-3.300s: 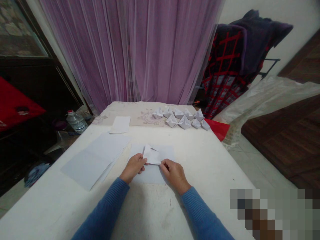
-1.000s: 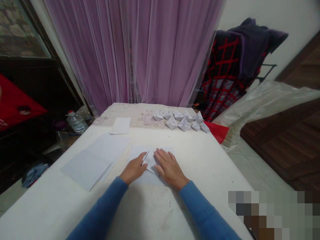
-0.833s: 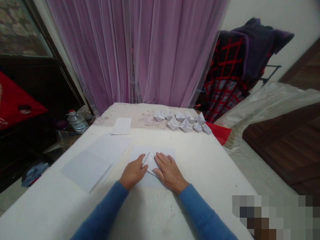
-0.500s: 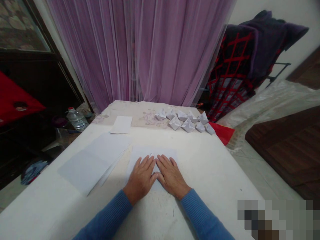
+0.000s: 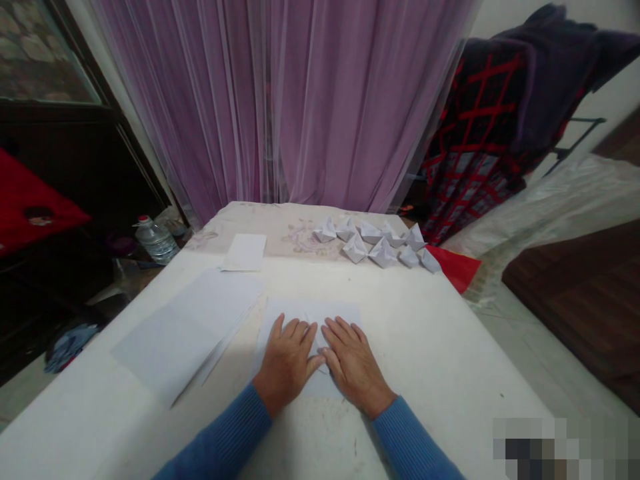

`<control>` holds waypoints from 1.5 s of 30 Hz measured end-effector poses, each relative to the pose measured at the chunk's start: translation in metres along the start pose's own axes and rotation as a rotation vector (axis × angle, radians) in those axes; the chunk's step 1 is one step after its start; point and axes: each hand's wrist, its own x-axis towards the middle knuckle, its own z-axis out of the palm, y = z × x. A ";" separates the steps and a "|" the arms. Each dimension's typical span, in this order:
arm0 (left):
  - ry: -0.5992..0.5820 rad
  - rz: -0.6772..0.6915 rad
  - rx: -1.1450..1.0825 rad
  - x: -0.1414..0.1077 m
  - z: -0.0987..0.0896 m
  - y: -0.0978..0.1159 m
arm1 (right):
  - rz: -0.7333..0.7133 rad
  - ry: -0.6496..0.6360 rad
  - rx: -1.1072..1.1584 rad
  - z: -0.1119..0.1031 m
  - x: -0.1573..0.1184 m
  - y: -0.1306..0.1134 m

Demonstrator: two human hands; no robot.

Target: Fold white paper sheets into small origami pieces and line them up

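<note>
A sheet of white paper [image 5: 280, 310] lies on the table in front of me, with a smaller folded piece of paper [image 5: 316, 348] on top of it, mostly covered by my hands. My left hand [image 5: 287, 357] rests flat on the left part of the papers, fingers stretched forward. On the right side my right hand [image 5: 356, 360] presses down in the same way, its fingers stretched out. The two thumbs point toward each other and nearly meet over the folded piece. How the piece is folded under my palms is hidden.
Left of my hands lies a stack of white paper sheets [image 5: 195, 327], with a smaller white paper [image 5: 245, 253] beyond it. Several folded paper boats [image 5: 384, 253] stand at the back right of the white-covered table [image 5: 440, 373]. A water bottle [image 5: 156, 239] is off the left edge.
My hands have drawn slightly apart, the right one moving to the right, and more of the folded paper shows between them. The whole view has shifted a little.
</note>
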 end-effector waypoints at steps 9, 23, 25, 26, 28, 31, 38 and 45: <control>0.013 0.056 0.030 -0.001 0.009 -0.006 | 0.007 0.016 0.011 0.002 -0.001 0.000; -0.008 0.017 0.043 -0.002 0.012 -0.013 | 0.100 -0.135 -0.095 -0.001 -0.008 0.000; -0.008 0.019 0.032 -0.002 0.011 -0.013 | 0.117 -0.147 -0.104 -0.001 -0.008 0.000; -0.008 0.019 0.024 -0.002 0.011 -0.013 | 0.123 -0.148 -0.108 -0.002 -0.008 0.001; -0.002 0.020 0.008 -0.001 0.011 -0.014 | 0.126 -0.140 -0.109 -0.002 -0.008 0.001; 0.018 0.040 -0.010 0.000 0.011 -0.016 | 0.117 -0.127 -0.105 -0.003 -0.010 0.003; 0.001 0.060 -0.055 0.000 0.019 -0.023 | 0.203 -0.097 -0.133 -0.002 -0.016 0.008; -0.146 0.030 -0.089 0.005 0.018 -0.032 | 0.118 -0.045 -0.114 -0.005 -0.013 0.010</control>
